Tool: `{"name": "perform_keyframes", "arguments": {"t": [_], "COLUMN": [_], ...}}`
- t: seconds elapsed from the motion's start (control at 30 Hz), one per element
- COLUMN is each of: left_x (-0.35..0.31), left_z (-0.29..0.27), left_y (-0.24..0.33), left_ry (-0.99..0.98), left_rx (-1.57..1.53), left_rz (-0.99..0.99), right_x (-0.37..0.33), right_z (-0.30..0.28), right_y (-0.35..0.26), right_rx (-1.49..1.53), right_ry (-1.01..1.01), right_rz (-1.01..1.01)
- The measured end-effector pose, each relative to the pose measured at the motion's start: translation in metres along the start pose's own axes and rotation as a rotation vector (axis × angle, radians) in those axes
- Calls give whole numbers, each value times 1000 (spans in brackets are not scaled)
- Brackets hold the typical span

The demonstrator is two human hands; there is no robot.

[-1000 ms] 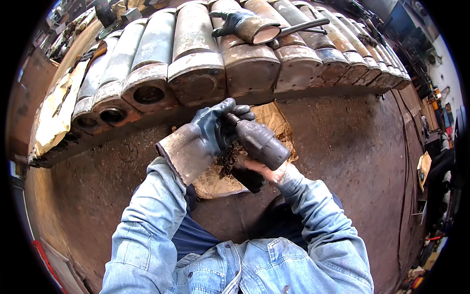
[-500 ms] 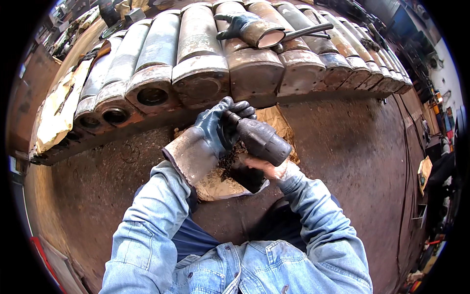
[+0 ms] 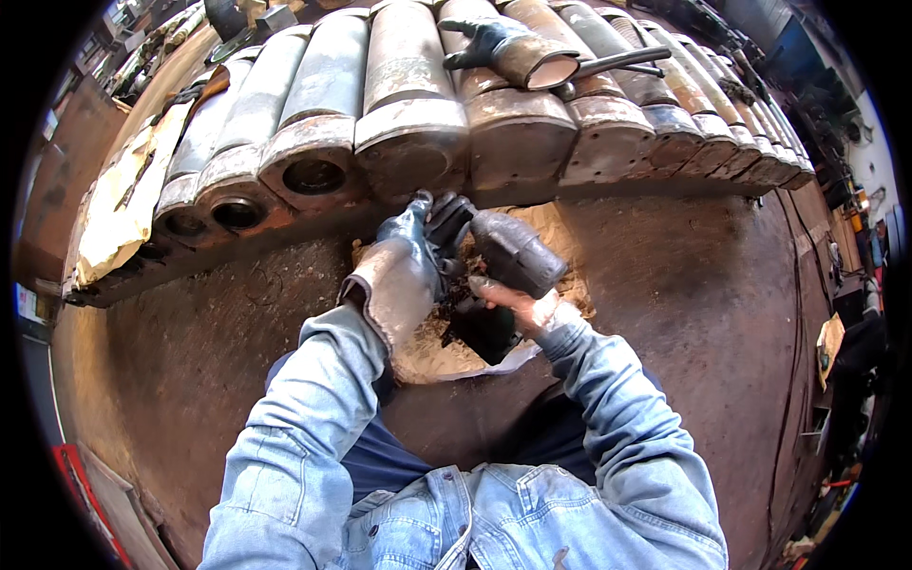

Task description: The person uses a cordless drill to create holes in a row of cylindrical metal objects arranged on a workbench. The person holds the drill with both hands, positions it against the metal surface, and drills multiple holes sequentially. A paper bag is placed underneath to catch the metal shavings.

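Observation:
My bare right hand (image 3: 522, 302) is wrapped round the grip of a dark, worn cordless impact driver (image 3: 521, 255). Its nose points forward and left, and a dark battery block (image 3: 486, 328) hangs below the hand. My left hand (image 3: 413, 252), in a blue-black coated work glove with a dirty pale cuff, is closed right at the driver's nose. Its curled fingers hide whatever is inside them. Under both hands lies a brown paper sheet or sack (image 3: 437, 356) with small dark bits on it, partly covered by hands and tool.
Ahead stands a long row of heavy metal cylinders (image 3: 408, 57) with blocky ends, some with round holes. On them lie another glove (image 3: 513, 52), dark rods (image 3: 622, 62) and torn paper (image 3: 133, 204). The brown floor (image 3: 665, 285) has cables (image 3: 788, 380) at the right.
The view has shifted slightly, so the cylinders sit further right. The driver and my left hand's fingers have moved a little apart at the nose; my right hand keeps its grip.

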State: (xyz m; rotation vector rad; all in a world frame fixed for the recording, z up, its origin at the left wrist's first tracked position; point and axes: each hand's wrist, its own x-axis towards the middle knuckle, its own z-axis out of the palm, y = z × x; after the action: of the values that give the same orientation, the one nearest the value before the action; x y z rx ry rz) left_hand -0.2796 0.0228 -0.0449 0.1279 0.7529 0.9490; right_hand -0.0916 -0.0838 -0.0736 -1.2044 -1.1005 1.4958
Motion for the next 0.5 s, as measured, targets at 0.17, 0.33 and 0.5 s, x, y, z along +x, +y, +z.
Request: {"name": "perform_keyframes", "arguments": {"t": [0.17,0.33,0.5], "left_x": [-1,29,59], "left_z": [-30,-41,-66], "left_y": [5,-7,-37], "left_ry": [6,184,240], "left_rx": [451,1667,2225], "left_rz": [241,499,95], "right_x": [-6,-14,-36], "right_z": [4,-26,-67], "right_y": [-26,-15,-8], "right_rx": [1,-265,-542], "right_ry": [13,111,214], "right_rz": [-217,-128,-13]}}
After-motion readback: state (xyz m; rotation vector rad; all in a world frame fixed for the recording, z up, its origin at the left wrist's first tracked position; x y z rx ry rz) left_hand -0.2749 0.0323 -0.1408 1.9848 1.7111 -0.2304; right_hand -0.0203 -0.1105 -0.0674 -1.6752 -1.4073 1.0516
